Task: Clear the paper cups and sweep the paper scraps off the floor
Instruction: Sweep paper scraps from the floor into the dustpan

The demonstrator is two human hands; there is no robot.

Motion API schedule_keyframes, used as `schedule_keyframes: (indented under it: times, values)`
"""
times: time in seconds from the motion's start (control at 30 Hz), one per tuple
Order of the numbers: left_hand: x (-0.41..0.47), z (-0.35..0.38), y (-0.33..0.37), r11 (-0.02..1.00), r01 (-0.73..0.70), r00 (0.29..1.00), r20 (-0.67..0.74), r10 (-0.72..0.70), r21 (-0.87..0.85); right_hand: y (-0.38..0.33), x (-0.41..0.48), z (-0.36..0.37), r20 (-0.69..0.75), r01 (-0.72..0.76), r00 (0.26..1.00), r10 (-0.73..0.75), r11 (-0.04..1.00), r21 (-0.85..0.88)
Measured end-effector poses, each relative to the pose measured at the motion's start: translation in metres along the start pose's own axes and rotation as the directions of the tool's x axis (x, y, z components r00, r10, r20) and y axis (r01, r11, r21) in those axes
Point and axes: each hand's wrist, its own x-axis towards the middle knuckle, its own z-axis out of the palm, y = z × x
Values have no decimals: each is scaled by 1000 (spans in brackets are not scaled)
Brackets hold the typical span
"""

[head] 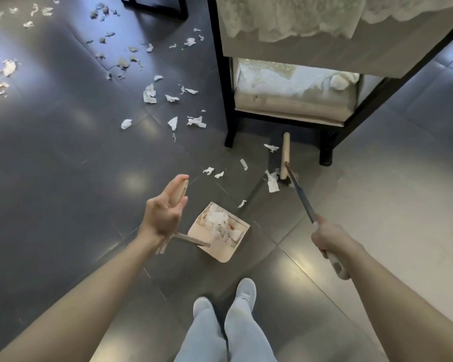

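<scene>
White paper scraps [149,94] lie scattered over the dark tiled floor, from the far left to near the table leg. A beige long-handled dustpan [237,250] stands on the floor in front of me with a heap of scraps in it. My left hand [164,211] holds the top of its upright handle [181,190]. My right hand [330,240] grips the white end of a broom's metal pole [300,195]. The beige broom head [285,156] rests on the floor beside a torn scrap [272,181], just under the table's front. No paper cups are in view.
A black-framed table [229,100] with a lace cloth and a lower shelf stands at the upper right, its legs close to the broom head. Another black frame [154,7] sits at the top. My feet [245,291] are at the bottom centre.
</scene>
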Motion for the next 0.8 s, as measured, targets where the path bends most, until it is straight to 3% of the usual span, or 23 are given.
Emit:
schedule_keyframes:
  times: [0.17, 0.37, 0.63, 0.8]
  values:
    - [19, 9, 12, 1000, 13, 1000, -13, -12, 11, -1, -16, 9, 188, 73, 979, -78, 997, 34]
    - [29, 8, 17, 1000, 7, 1000, 27, -7, 18, 23, -69, 4, 400, 64, 915, -50, 998, -21]
    - [35, -5, 9, 1000, 10, 998, 58, -8, -25, 25, -108, -21, 204, 43, 979, -29, 997, -66]
    - [53, -4, 20, 999, -1, 999, 35, 2, -49, 8, -71, -49, 14, 52, 999, -51, 995, -91]
